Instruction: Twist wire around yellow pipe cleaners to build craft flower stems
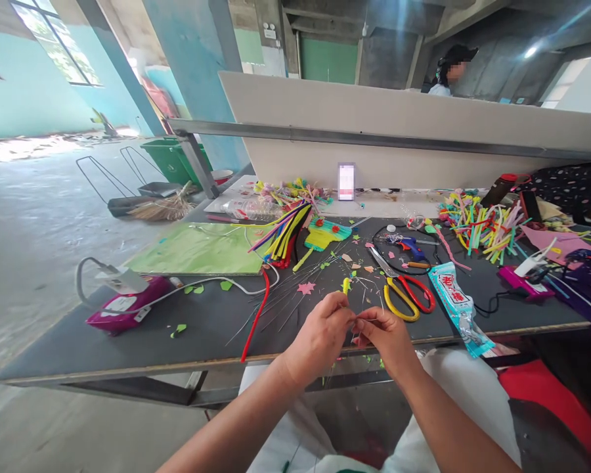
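My left hand [322, 335] and my right hand [387, 332] meet over the near edge of the black table [211, 318], fingers pinched together on a small piece between them that is too small to name. A short yellow piece [345, 285] pokes up just beyond my left fingers. Thin wires [280, 302] and a red pipe cleaner [256, 315] lie on the table to the left. Scissors with yellow and red handles [406, 295] lie just beyond my right hand.
A bundle of coloured pipe cleaners [285, 233], a green sheet [201, 249], a purple glue gun [128, 305], a blue glue gun [408, 246], a plastic packet [460, 305], a phone [346, 180] and more craft sticks [477, 223] are on the table. A person stands behind the partition [398, 131].
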Demonstrator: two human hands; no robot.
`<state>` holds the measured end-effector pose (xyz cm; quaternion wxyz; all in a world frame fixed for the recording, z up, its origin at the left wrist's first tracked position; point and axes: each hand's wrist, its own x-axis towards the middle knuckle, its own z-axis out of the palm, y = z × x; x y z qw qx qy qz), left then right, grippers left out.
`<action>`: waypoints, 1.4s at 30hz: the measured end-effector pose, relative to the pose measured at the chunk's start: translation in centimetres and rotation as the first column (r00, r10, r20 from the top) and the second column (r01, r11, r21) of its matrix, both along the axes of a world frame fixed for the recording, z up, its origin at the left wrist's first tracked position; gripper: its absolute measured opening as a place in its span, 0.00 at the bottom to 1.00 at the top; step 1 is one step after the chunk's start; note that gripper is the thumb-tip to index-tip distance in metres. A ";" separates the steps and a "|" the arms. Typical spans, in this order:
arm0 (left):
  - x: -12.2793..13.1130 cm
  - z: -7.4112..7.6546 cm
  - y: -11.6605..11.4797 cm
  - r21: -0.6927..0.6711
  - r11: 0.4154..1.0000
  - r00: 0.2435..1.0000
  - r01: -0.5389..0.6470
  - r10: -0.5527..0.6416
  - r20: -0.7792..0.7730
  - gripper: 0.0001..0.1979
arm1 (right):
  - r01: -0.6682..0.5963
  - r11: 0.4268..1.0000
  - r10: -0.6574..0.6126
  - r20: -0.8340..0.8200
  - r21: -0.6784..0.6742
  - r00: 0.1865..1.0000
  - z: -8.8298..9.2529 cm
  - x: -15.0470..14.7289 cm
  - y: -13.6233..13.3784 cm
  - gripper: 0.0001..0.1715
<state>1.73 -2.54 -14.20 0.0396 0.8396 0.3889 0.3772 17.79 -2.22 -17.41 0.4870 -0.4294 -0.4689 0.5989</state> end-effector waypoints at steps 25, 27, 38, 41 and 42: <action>-0.8 -1.7 0.9 -0.200 0.969 0.985 -0.145 0.161 0.065 0.22 | 0.111 0.992 -0.114 0.046 0.055 0.992 0.4 1.0 1.1 0.12; -0.6 -1.9 0.9 -0.199 0.970 0.985 -0.137 0.155 0.076 0.20 | 0.119 0.991 -0.121 0.034 0.063 0.992 0.4 0.9 1.1 0.12; -0.1 -1.2 0.4 -0.111 0.988 0.993 -0.110 0.113 0.023 0.19 | 0.105 0.993 -0.099 -0.104 0.060 0.990 0.5 1.2 1.2 0.09; -0.3 -1.2 0.6 -0.126 0.991 0.999 -0.049 0.050 0.008 0.17 | 0.052 0.997 -0.045 -0.124 0.059 0.991 0.8 1.5 1.2 0.08; -0.4 -1.1 0.6 -0.128 0.991 1.000 -0.023 0.022 -0.006 0.16 | 0.038 0.997 -0.031 -0.123 0.060 0.992 0.9 1.5 1.2 0.08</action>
